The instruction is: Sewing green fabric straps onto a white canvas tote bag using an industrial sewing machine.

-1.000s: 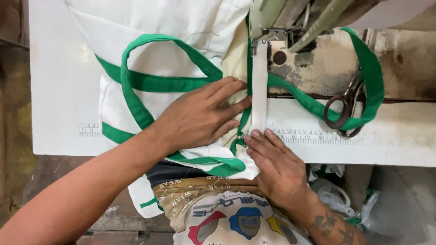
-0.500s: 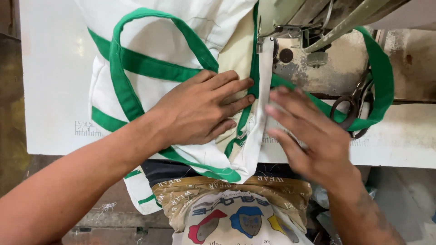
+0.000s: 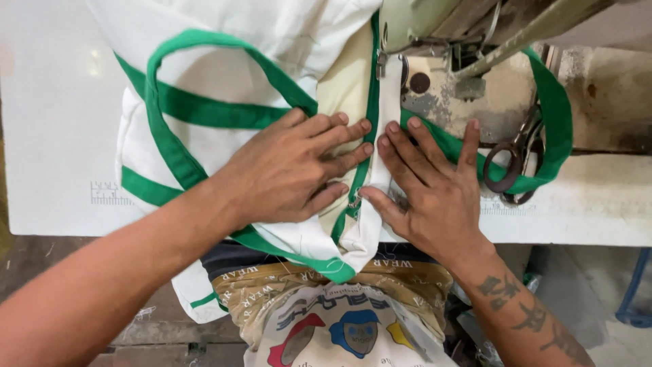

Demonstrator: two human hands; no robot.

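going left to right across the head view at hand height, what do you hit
white table top → white cloth with green trim → left hand pressing the cloth → green strip at the seam → right hand flat on the cloth → scissors → green strap loop

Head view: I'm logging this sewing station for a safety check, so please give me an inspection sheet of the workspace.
Surface: white table, worn, with a printed ruler strip at its front edge.
Job's things: white cloth bag with green strap, lying under the sewing machine head.
Clutter: scissors lying inside a loop of green strap beside the machine.
Hands: left hand flat on the cloth; right hand flat beside it, fingers spread towards the needle area.
Cables: nothing seen.
Surroundings: bare dusty floor; a blue frame at lower right.
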